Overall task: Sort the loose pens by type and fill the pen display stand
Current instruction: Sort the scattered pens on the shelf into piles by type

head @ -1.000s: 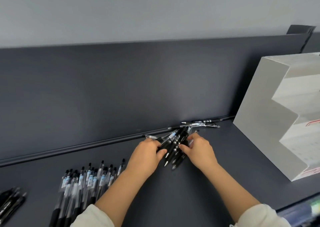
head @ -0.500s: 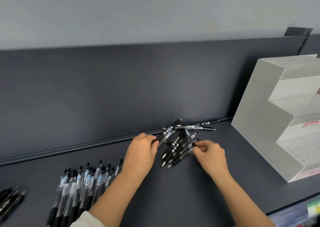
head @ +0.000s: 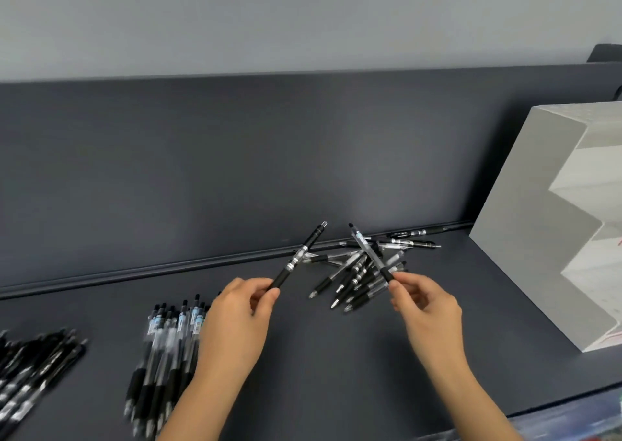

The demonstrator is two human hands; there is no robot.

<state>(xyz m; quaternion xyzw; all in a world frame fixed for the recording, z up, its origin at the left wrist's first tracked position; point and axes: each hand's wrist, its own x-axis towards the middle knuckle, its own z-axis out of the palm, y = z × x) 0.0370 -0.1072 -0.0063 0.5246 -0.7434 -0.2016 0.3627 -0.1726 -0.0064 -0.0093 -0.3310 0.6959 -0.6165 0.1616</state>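
Big dark shelf (head: 336, 356) with a tall back panel (head: 235, 171), and a white stepped stand (head: 525, 238) sitting at the shelf's right end, side wall facing us. Can't see any pens in it from here.

Both forearms come up from the bottom edge and angle in toward the middle, bare, wrists a bit bent. Left hand (head: 235, 319) is palm-down-ish, knuckles to the camera, thumb and forefinger pinched on the grip end of a black pen (head: 300, 255) that tilts up and to the right, clicker end high near the back panel. Right hand (head: 425, 306) mirrors it, fingers curled, fingertips nipping the black grip of a clear pen (head: 367, 252) that leans up and to the left. The two pens make a sort of V and don't touch.

Behind and between the hands, a messy pile (head: 363, 275) of mixed pens lies near the shelf's back edge, a few strays (head: 410, 240) right along the rail by the stand.

Near the front edge on the left, a neat row (head: 161, 349) of clear pens with blue labels lies partly under the left forearm. At the far left edge there's a black bunch (head: 33, 370), blurry, so can't tell the details.
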